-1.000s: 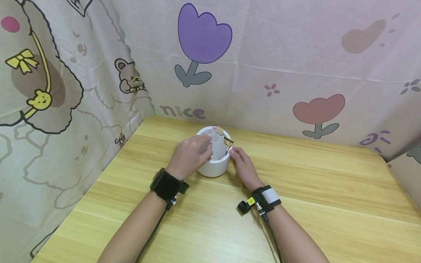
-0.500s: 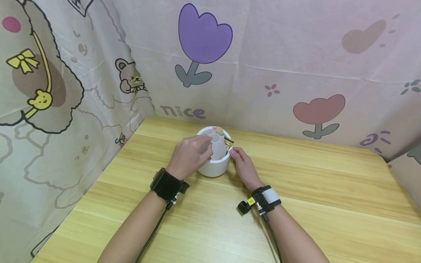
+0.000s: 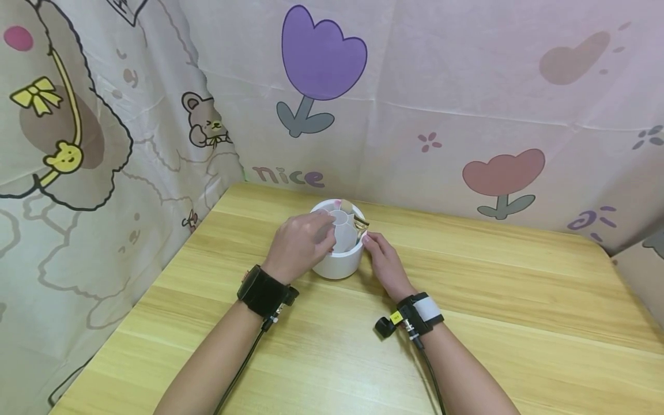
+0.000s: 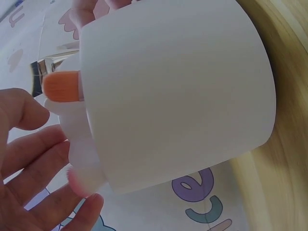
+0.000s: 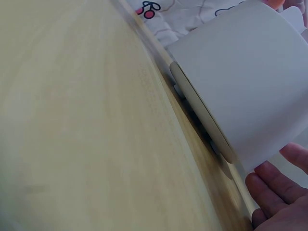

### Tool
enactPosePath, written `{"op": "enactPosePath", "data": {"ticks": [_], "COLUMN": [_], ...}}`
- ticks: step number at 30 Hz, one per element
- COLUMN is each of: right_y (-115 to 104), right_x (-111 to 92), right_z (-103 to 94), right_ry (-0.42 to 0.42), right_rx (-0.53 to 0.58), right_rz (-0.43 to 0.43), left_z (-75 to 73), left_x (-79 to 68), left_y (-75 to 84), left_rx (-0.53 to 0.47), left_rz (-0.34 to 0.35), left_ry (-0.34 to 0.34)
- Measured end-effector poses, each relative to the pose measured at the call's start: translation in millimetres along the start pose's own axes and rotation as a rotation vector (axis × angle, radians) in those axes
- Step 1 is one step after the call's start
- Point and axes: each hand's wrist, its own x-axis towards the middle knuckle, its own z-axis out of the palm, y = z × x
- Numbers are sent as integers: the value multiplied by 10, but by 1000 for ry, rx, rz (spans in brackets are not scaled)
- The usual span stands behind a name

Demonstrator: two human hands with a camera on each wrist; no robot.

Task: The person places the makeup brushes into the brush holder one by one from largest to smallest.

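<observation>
A white round brush holder (image 3: 336, 266) stands upright on the table, with a pale scalloped divider (image 3: 344, 237) inside. My left hand (image 3: 298, 245) reaches over its left side from above, fingertips at the divider, thumb and fingers loosely bent and spread. In the left wrist view, an orange-bristled brush (image 4: 61, 86) and a pink-tipped brush (image 4: 84, 182) stick out past the rim, the pink one close by the left fingers. My right hand (image 3: 386, 264) rests against the holder's right side, thumb tip at the rim. The right wrist view shows its relaxed fingers (image 5: 274, 185) along the outer wall.
Gold-and-dark items (image 3: 360, 222) project from the holder's right compartment. The wooden table (image 3: 487, 300) runs back to a printed cloth (image 3: 415, 75), and another cloth (image 3: 145, 190) hangs along its left edge. Cables (image 3: 241, 363) trail from both wrist cameras.
</observation>
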Motion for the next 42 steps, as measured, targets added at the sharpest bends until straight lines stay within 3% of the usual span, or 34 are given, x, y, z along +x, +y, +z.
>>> {"op": "enactPosePath", "data": {"ticks": [42], "right_y": [4], "right_x": [1], "right_z": [-5], "right_ry": [-2], "right_rx": [6], "right_rz": [-5], "left_z": [-14], "left_x": [4], "left_y": [15], "left_rx": [5], "left_rz": [5], "left_ry": [2]}}
